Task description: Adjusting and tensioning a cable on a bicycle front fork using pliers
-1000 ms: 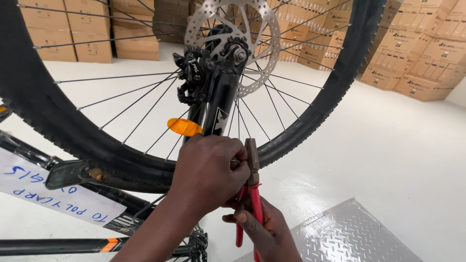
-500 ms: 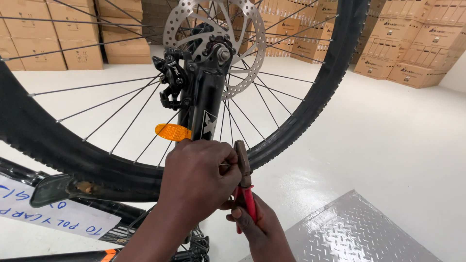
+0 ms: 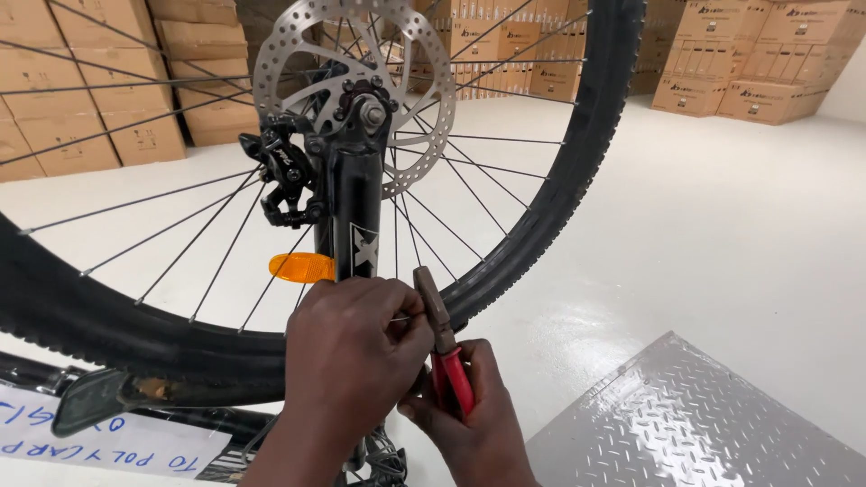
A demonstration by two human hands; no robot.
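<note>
Below the black fork leg [image 3: 356,207], the left hand [image 3: 356,347] pinches a thin cable [image 3: 403,317]; the right hand [image 3: 478,419] squeezes red-handled pliers [image 3: 442,347] beside it, which might slip and nick fingers

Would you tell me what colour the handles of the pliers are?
Red, seen in the head view: the right hand grips the pliers by their handles.
</note>
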